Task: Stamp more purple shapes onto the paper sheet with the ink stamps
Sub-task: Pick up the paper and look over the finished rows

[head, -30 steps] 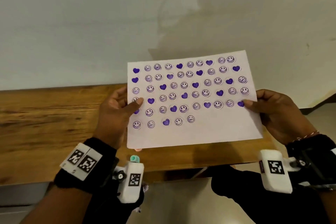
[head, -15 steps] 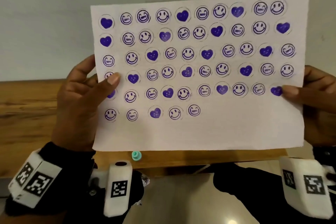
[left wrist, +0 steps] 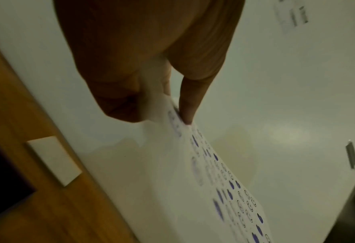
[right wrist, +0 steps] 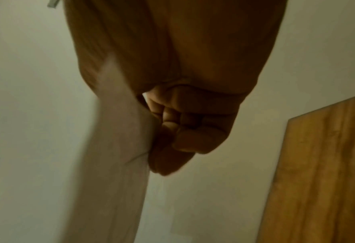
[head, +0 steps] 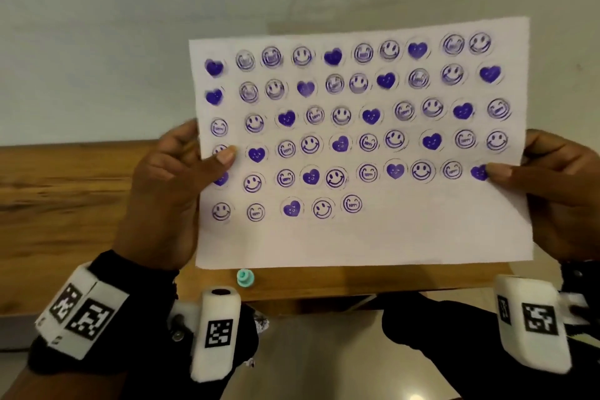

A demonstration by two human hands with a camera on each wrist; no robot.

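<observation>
Head view shows the paper sheet [head: 406, 237] lifted upright above the wooden tabletop [head: 65, 204], rows of purple hearts and smiley faces covering all but its lower right part. Left hand [head: 168, 191] pinches the left edge, thumb on the printed face, while the right hand [head: 558, 185] pinches the right edge the same way. A small teal stamp [head: 245, 278] stands on the tabletop just below the sheet's bottom edge.

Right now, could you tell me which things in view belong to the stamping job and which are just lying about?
Job: stamped paper sheet, pinched by left hand and right hand; teal stamp.
Lying about: wooden table; white block.
</observation>
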